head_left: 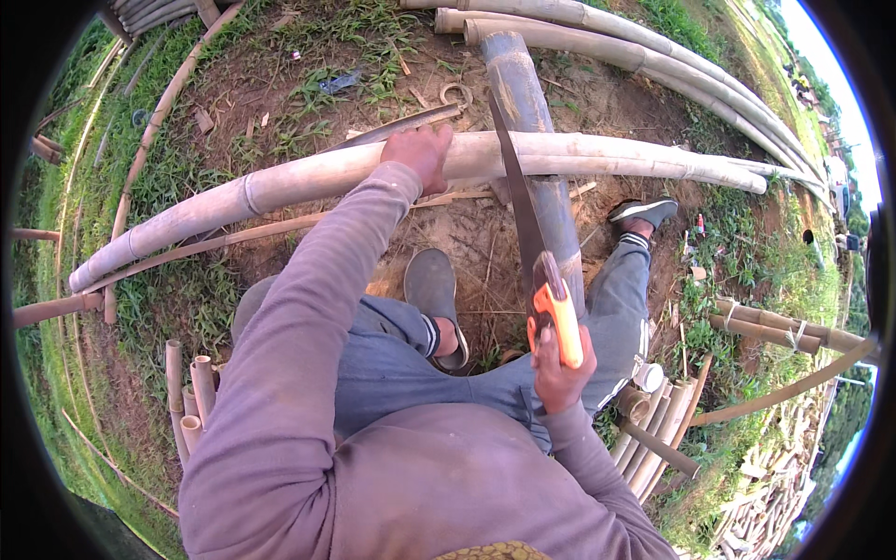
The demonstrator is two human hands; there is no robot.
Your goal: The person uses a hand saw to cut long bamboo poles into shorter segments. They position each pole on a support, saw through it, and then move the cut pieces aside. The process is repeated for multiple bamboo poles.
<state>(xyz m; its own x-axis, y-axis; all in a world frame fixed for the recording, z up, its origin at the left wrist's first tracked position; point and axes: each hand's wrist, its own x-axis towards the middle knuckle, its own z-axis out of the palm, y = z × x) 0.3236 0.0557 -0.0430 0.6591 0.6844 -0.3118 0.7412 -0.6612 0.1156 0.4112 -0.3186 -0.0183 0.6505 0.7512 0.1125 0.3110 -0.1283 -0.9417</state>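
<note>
A long pale bamboo pole (308,177) lies crosswise in front of me. My left hand (422,157) is closed over its top, left of the saw. In my right hand (562,375) is a handsaw (525,205), gripped by its orange handle. The dark blade points away from me and passes across the pole, its edge against the bamboo; how deep any cut goes cannot be made out. Beneath the pole a thick grey bamboo log (562,233) runs away from me and bears it. My feet stand on either side of that log.
Several long bamboo poles (644,58) lie at the far right. Short bamboo pieces (658,429) are stacked by my right side, others (196,401) at my left. A cut bamboo ring (456,96) rests on the dirt beyond the pole. Split bamboo (770,490) is heaped at the lower right.
</note>
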